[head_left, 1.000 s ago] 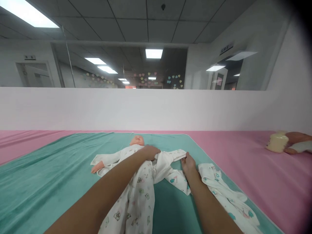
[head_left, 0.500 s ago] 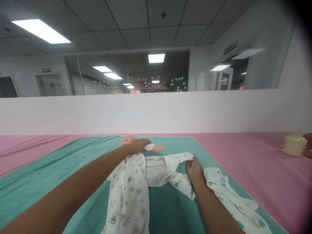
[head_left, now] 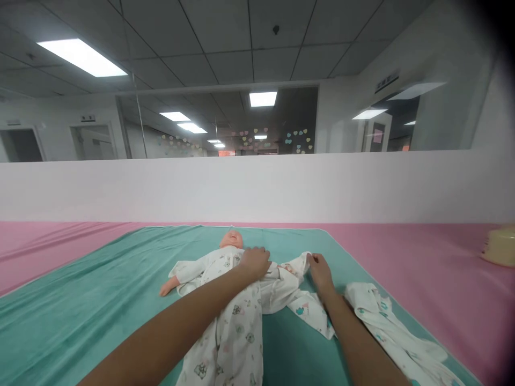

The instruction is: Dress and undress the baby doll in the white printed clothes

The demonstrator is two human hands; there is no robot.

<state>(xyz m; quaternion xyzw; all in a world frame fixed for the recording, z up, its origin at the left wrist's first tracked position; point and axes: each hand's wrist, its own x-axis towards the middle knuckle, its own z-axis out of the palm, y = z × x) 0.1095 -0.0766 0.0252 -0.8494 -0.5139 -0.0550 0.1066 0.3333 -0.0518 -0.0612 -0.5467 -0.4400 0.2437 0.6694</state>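
Note:
A baby doll lies on its back, head toward the far wall, in a white printed garment spread over its body. Its bare hand pokes from the sleeve on the left. My left hand is closed at the doll's other arm, which is mostly hidden under my fingers and the cloth. A white baby shirt lies bunched beside the doll. My right hand pinches the end of its raised sleeve.
Another folded white printed baby garment lies right of my right forearm. Underneath is a green cloth on a pink sheet. A pale yellow container stands at the far right. A white wall with windows rises behind.
My left hand has brought the doll's arm down and right, to the shirt sleeve; the doll's hand no longer shows bare there. My right hand still pinches the sleeve end.

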